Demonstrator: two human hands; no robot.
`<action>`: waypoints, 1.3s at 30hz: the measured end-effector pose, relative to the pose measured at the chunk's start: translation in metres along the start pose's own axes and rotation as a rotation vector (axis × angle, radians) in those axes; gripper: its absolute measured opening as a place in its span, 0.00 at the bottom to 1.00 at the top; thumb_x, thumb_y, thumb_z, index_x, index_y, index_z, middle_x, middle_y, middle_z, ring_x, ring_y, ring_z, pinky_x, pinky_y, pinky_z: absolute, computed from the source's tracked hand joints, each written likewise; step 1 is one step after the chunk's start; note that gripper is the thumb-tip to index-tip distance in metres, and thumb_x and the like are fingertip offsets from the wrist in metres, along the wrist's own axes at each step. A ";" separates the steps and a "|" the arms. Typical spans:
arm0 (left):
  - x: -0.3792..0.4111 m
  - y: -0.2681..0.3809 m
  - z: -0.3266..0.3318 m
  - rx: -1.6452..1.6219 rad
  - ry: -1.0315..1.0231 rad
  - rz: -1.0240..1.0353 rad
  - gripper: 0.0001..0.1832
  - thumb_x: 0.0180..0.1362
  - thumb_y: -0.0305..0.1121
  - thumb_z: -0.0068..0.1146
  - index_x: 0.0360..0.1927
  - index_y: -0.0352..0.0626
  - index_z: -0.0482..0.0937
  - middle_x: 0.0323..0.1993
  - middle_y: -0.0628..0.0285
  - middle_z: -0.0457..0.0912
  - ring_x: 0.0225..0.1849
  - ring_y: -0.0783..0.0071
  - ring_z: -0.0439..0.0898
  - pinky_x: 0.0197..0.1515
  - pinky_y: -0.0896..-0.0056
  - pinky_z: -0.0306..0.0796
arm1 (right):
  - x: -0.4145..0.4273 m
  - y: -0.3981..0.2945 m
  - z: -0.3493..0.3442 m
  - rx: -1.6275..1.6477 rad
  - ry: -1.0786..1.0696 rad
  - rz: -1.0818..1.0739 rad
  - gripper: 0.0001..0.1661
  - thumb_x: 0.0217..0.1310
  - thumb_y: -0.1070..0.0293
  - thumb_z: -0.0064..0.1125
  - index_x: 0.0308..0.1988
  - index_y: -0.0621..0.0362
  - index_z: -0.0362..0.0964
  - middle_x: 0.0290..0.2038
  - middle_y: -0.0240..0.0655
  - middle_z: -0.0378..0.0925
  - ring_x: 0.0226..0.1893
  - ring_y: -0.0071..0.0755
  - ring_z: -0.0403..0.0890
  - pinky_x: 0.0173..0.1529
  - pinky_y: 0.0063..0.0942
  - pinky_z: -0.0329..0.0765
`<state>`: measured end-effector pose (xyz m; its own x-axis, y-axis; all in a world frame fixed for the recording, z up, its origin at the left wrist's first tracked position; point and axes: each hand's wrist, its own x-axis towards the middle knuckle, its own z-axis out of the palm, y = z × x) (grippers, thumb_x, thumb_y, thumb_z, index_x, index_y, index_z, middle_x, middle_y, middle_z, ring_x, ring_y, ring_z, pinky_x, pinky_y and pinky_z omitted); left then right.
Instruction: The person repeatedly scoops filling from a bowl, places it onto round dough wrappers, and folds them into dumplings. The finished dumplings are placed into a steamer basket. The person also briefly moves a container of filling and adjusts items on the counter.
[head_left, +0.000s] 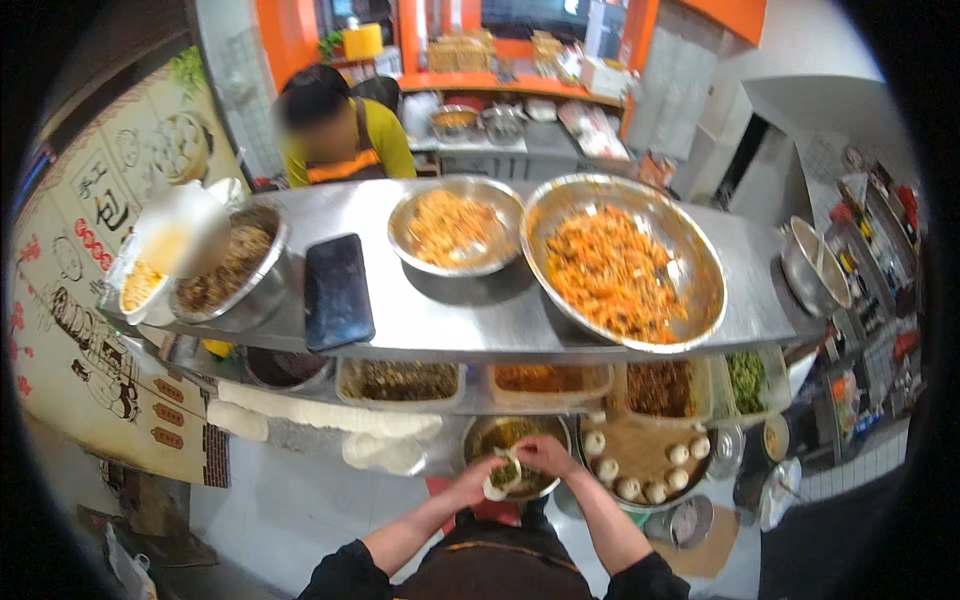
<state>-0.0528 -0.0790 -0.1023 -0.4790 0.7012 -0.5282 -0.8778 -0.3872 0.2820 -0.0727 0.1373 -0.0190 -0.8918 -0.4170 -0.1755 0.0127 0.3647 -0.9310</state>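
Low in the view, my left hand (474, 481) holds a dough wrapper (496, 491) with dark green filling in it. My right hand (544, 455) has its fingers at the upper edge of that wrapper. Both hands are over a steel bowl (555, 433) of green filling. To the right, a round tray (637, 450) carries several small filled buns (630, 490) near its rim. Rolls of white dough (322, 412) lie on the worktop to the left, with shorter dough pieces (382, 450) closer to the bowl.
A steel shelf (442, 315) crosses above the worktop, bearing a phone (339, 292) and bowls of shredded filling (622, 274). Tubs of fillings (401, 381) stand beneath it. Beyond the shelf is another person (382, 142). A small metal pot (688, 523) stands right of my arms.
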 end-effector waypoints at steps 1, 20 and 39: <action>0.006 0.003 0.011 0.010 0.004 -0.040 0.18 0.65 0.39 0.53 0.54 0.41 0.74 0.45 0.51 0.82 0.44 0.58 0.84 0.45 0.56 0.80 | -0.005 0.005 -0.004 -0.015 0.039 -0.073 0.18 0.67 0.55 0.61 0.41 0.61 0.80 0.27 0.30 0.79 0.29 0.21 0.74 0.35 0.27 0.73; -0.013 0.013 0.035 -0.128 -0.163 -0.162 0.23 0.66 0.34 0.49 0.61 0.30 0.67 0.59 0.45 0.76 0.58 0.49 0.77 0.64 0.47 0.71 | -0.005 0.026 -0.029 0.172 -0.252 0.201 0.22 0.69 0.52 0.58 0.47 0.61 0.79 0.30 0.32 0.80 0.27 0.22 0.76 0.33 0.28 0.72; 0.036 -0.004 0.000 0.007 -0.219 -0.310 0.19 0.61 0.33 0.53 0.53 0.35 0.73 0.47 0.51 0.80 0.50 0.55 0.79 0.59 0.53 0.72 | 0.001 0.000 -0.039 -0.128 -0.417 0.201 0.20 0.67 0.51 0.59 0.47 0.54 0.82 0.26 0.31 0.81 0.26 0.24 0.79 0.33 0.30 0.75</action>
<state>-0.0660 -0.0522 -0.1222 -0.1800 0.8960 -0.4059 -0.9810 -0.1332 0.1410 -0.0918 0.1694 -0.0068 -0.6200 -0.6163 -0.4856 0.0871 0.5610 -0.8232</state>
